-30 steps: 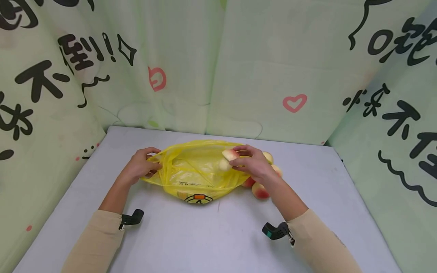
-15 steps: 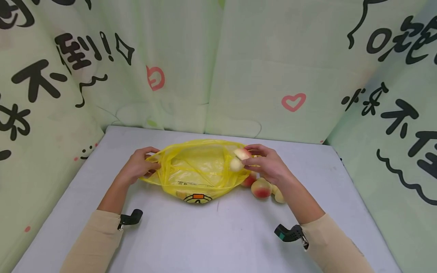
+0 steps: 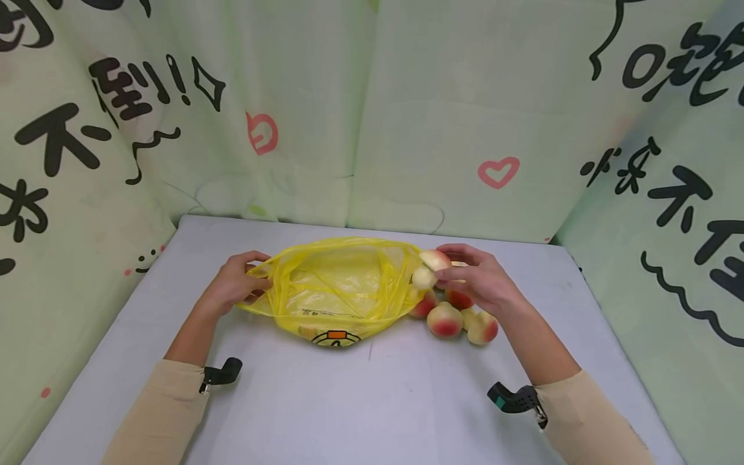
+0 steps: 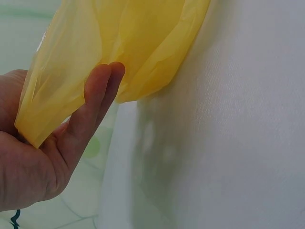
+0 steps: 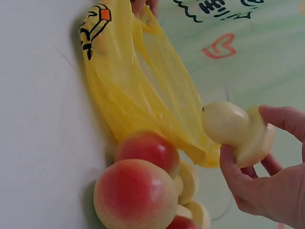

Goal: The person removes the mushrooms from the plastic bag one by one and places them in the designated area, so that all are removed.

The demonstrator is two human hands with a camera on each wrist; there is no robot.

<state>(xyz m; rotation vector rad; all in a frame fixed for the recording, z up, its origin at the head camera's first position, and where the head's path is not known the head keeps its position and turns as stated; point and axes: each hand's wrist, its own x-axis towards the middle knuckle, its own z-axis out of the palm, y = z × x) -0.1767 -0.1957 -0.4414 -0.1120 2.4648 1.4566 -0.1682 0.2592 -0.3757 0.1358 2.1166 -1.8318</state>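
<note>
My left hand [image 3: 234, 284] holds the left side of a thin yellow plastic bag [image 3: 331, 278], its handle loop running over the palm in the left wrist view. The bag lies with its mouth spread and a printed cartoon on its front. My right hand [image 3: 479, 279] pinches a mushroom [image 5: 224, 122] with a reddish-pale cap and a bulbous cream stem, between thumb and fingers, at the bag's right edge. Below that hand, several similar mushrooms with red-blushed caps cluster on the table, the nearest mushroom [image 5: 136, 195] standing out in the right wrist view.
A white-covered table [image 3: 349, 400] carries everything. Pale green curtains [image 3: 436, 116] with black lettering and red hearts enclose its back and sides. Black wrist devices [image 3: 223, 372] sit at both beige sleeves.
My right hand has moved right with the mushroom, from over the bag to its right edge, uncovering more of the cluster. The left hand and bag have hardly moved.
</note>
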